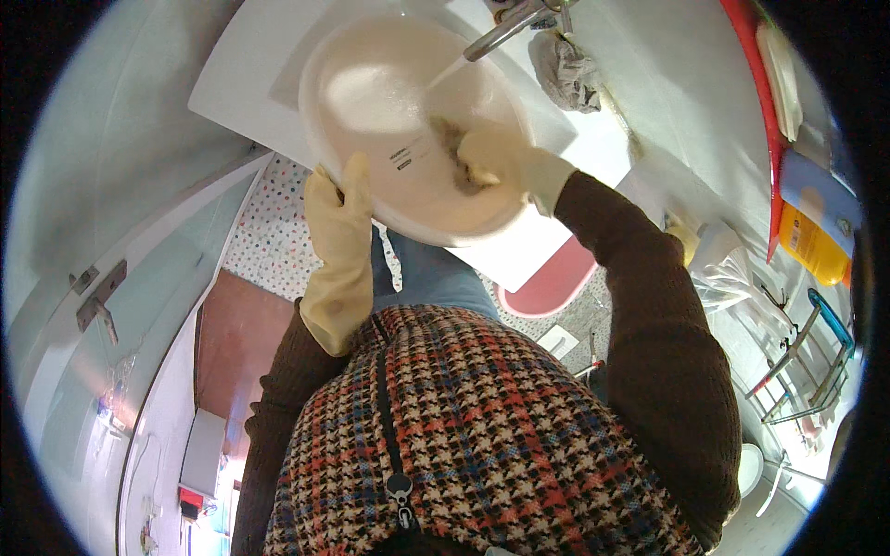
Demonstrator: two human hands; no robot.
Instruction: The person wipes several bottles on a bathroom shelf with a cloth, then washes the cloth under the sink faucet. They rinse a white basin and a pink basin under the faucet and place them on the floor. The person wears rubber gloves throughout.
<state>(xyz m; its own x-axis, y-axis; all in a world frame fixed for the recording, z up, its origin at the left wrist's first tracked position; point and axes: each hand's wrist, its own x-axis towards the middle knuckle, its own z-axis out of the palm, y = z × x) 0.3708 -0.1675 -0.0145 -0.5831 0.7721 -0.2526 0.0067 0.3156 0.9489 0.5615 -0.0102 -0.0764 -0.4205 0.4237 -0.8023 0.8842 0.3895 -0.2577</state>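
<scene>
A pale plastic basin point(361, 187) lies tilted on the white washbasin point(243, 90), with a thin stream of water falling into it from the metal faucet point(504, 33). My left hand point(344, 201), in a cream rubber glove, grips the basin's near left rim, thumb and fingers on either side. Inside the basin, on its right side, my right hand point(497, 163), gloved too, is closed on a dark, brownish scouring pad or cloth point(455, 142); the fingers cover part of it, so its exact kind cannot be told. Small printed marks show on the basin's bottom.
A crumpled grey cloth point(567, 69) lies beside the faucet. Below the washbasin stands a pink tub point(549, 281) on the floor. A glass door with a metal handle point(104, 309) is at left. At right are a red shelf edge point(761, 104), a yellow bottle point(810, 243) and a wire rack point(810, 368).
</scene>
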